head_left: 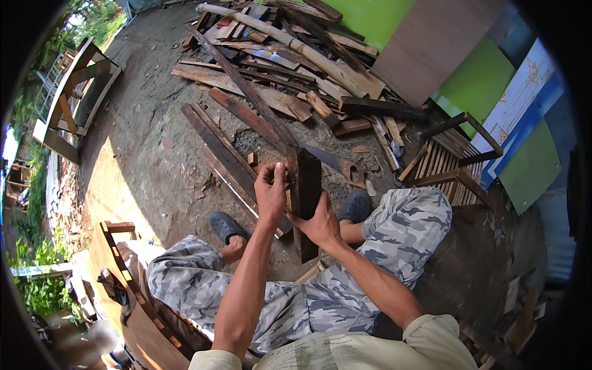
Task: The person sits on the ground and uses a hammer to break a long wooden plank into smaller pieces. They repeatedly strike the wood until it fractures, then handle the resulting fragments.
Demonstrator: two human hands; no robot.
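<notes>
Gripping a dark plank (pixel 306 185) upright between the knees, the right hand (pixel 320 223) wraps its lower edge while the left hand (pixel 271 190) pinches a small object, too small to identify, against the plank's top. Beyond the clogs (pixel 227 226) a handsaw (pixel 336 163) lies on the ground, ahead of a scrap-wood pile (pixel 277 55).

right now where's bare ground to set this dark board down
Bare dirt lies open to the left, between the wooden frame and the loose planks. Ahead, the scrap wood pile is crowded. Right of the saw, the slatted chair blocks the ground.
</notes>
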